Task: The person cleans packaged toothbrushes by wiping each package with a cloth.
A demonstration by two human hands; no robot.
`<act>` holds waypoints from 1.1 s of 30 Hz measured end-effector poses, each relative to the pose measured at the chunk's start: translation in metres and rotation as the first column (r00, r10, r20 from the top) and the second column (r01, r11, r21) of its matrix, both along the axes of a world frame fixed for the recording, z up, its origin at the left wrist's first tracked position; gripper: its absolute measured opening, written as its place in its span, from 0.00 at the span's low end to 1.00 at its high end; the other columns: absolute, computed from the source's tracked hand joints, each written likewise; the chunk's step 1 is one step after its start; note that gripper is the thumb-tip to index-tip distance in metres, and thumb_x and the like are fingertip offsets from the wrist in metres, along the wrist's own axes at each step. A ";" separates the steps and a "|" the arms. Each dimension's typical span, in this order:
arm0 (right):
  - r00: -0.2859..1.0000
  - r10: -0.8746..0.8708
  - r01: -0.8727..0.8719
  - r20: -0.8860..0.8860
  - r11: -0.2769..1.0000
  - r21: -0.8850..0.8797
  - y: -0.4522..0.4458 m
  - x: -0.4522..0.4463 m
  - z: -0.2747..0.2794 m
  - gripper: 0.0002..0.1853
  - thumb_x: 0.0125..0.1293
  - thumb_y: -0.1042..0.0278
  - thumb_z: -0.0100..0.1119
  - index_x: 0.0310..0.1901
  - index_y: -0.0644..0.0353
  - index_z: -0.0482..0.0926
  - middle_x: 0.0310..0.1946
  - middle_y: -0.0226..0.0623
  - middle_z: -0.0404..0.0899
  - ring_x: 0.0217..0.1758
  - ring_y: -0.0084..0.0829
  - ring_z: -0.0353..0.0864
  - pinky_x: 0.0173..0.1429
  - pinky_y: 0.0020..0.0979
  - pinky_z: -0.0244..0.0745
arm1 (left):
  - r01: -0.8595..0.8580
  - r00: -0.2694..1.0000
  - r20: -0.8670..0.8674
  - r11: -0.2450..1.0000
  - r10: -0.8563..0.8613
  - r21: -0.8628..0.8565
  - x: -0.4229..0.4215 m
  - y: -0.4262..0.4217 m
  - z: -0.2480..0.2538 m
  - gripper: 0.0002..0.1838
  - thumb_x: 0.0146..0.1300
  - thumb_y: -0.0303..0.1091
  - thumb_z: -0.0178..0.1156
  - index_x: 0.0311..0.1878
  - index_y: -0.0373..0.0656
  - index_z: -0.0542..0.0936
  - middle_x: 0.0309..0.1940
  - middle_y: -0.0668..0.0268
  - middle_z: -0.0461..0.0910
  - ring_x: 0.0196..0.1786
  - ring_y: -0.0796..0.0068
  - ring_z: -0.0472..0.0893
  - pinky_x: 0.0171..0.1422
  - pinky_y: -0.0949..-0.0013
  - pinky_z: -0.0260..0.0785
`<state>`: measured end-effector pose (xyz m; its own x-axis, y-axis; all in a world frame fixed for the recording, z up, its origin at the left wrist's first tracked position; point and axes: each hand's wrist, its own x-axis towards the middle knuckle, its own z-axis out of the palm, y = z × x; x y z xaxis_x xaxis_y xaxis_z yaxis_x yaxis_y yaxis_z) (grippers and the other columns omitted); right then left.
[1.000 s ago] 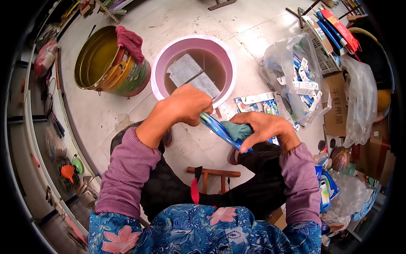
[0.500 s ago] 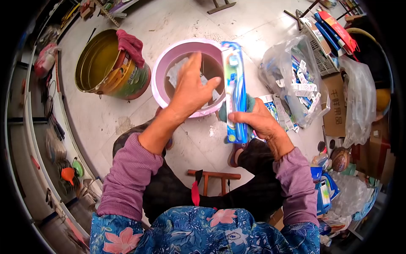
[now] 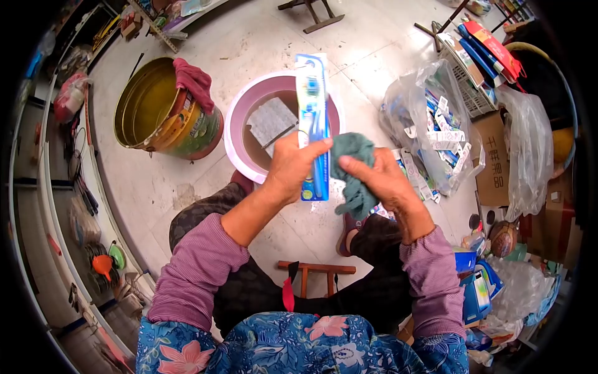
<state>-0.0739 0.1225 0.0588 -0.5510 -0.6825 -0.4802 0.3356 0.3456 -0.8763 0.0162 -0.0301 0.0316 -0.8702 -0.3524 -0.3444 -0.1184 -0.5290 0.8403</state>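
Note:
Upright before me is a packaged toothbrush [image 3: 316, 118] in a blue and white blister pack. My left hand [image 3: 289, 163] grips its lower part, thumb across the front. A crumpled green cloth [image 3: 354, 177] is held in my right hand [image 3: 380, 176], just right of the pack. Behind the toothbrush stands a pink basin [image 3: 234, 121] of murky water, with a grey-white slab [image 3: 271, 119] in it. The pack hides part of the basin's right side.
To the left stands a yellow metal bucket [image 3: 168, 134] with a pink cloth [image 3: 194, 84] over its rim. A clear plastic bag [image 3: 405, 93] of packaged toothbrushes sits at right, beside a cardboard box [image 3: 492, 181]. A small wooden stool [image 3: 321, 268] is between my legs.
The toothbrush pack has passed from my right hand to my left and shifted left. My right hand now holds only the green cloth, which shows more fully.

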 end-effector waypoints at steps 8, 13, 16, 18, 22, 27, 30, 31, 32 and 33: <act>0.148 -0.103 -0.132 -0.984 0.984 -0.123 -0.012 0.008 0.007 0.22 0.44 0.68 0.67 0.46 0.54 0.80 0.51 0.38 0.77 0.40 0.38 0.79 0.41 0.33 0.75 | 0.281 0.959 0.081 0.947 -0.272 -0.153 0.008 0.018 -0.008 0.13 0.60 0.27 0.61 0.44 0.30 0.73 0.25 0.62 0.78 0.24 0.75 0.80 0.24 0.73 0.73; 0.021 -0.077 0.010 -0.997 0.997 -0.077 -0.012 -0.025 -0.006 0.11 0.48 0.74 0.59 0.36 0.58 0.80 0.39 0.38 0.79 0.38 0.37 0.80 0.38 0.32 0.75 | 0.431 0.897 0.199 0.882 -0.395 -0.190 0.019 0.032 0.003 0.13 0.60 0.28 0.62 0.43 0.30 0.72 0.25 0.62 0.77 0.23 0.76 0.80 0.25 0.73 0.74; 0.047 -0.332 0.113 -0.942 0.939 -0.326 -0.016 -0.048 -0.027 0.10 0.49 0.71 0.62 0.35 0.58 0.80 0.36 0.35 0.80 0.34 0.37 0.80 0.36 0.33 0.75 | 0.434 0.894 0.197 0.889 -0.403 -0.149 0.017 0.031 0.007 0.13 0.59 0.28 0.62 0.43 0.31 0.72 0.26 0.62 0.77 0.23 0.76 0.80 0.25 0.73 0.74; 0.665 -0.563 0.528 -0.491 0.819 -0.226 -0.002 -0.073 -0.014 0.07 0.54 0.70 0.62 0.35 0.59 0.82 0.34 0.40 0.82 0.34 0.37 0.82 0.37 0.34 0.76 | 0.494 0.866 0.200 0.843 -0.458 -0.211 0.023 0.030 0.006 0.12 0.59 0.28 0.62 0.41 0.31 0.73 0.26 0.62 0.77 0.24 0.76 0.80 0.25 0.73 0.74; -0.042 -0.352 0.023 -0.935 0.935 -0.353 -0.007 -0.039 -0.010 0.11 0.51 0.72 0.62 0.38 0.57 0.84 0.38 0.38 0.83 0.36 0.33 0.82 0.38 0.32 0.76 | 0.464 0.883 0.173 0.863 -0.435 -0.197 0.019 0.032 0.006 0.11 0.59 0.27 0.62 0.40 0.31 0.73 0.27 0.62 0.77 0.23 0.76 0.80 0.25 0.73 0.74; -0.047 -0.185 0.143 -0.982 0.971 -0.190 -0.001 -0.047 -0.024 0.13 0.45 0.70 0.62 0.37 0.51 0.82 0.33 0.34 0.81 0.34 0.37 0.79 0.33 0.36 0.73 | 0.542 0.835 0.247 0.814 -0.492 -0.208 0.033 0.031 0.008 0.14 0.60 0.27 0.60 0.46 0.31 0.72 0.28 0.63 0.77 0.23 0.77 0.79 0.25 0.73 0.73; 0.222 -0.362 0.547 -0.905 0.815 -0.191 0.027 -0.102 -0.037 0.07 0.56 0.66 0.62 0.37 0.55 0.83 0.29 0.37 0.82 0.27 0.35 0.82 0.31 0.33 0.74 | 0.583 0.811 0.221 0.779 -0.542 -0.230 0.037 0.026 0.006 0.17 0.61 0.30 0.61 0.50 0.33 0.71 0.31 0.63 0.77 0.23 0.78 0.79 0.26 0.73 0.73; 0.422 -0.564 0.618 -0.710 0.752 -0.231 0.035 -0.109 -0.023 0.08 0.61 0.65 0.62 0.37 0.60 0.83 0.27 0.36 0.83 0.28 0.30 0.83 0.31 0.30 0.75 | 0.569 0.822 0.170 0.805 -0.544 -0.172 0.036 0.025 0.010 0.17 0.62 0.31 0.61 0.51 0.33 0.72 0.31 0.64 0.77 0.23 0.78 0.79 0.26 0.74 0.73; 0.478 -0.845 0.728 -0.240 0.534 -0.431 0.037 -0.109 -0.015 0.11 0.63 0.65 0.62 0.38 0.66 0.81 0.29 0.37 0.82 0.29 0.27 0.82 0.31 0.28 0.77 | 0.550 0.835 0.117 0.828 -0.539 -0.111 0.034 0.024 0.011 0.18 0.62 0.32 0.62 0.51 0.33 0.72 0.31 0.64 0.77 0.23 0.79 0.79 0.26 0.74 0.73; 0.531 -0.841 0.750 -0.106 0.524 -0.403 0.042 -0.106 -0.008 0.13 0.63 0.64 0.63 0.39 0.67 0.80 0.30 0.38 0.82 0.29 0.28 0.82 0.31 0.28 0.78 | 0.536 0.840 0.169 0.838 -0.516 -0.104 0.032 0.023 0.010 0.21 0.62 0.35 0.64 0.52 0.33 0.71 0.33 0.64 0.77 0.22 0.79 0.78 0.24 0.75 0.73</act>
<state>-0.1798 0.1644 0.0504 -0.9938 0.0411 -0.1032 0.0918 -0.2186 -0.9715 0.0478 -0.0070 0.0415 -0.8893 0.0928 -0.4479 -0.4567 -0.2328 0.8586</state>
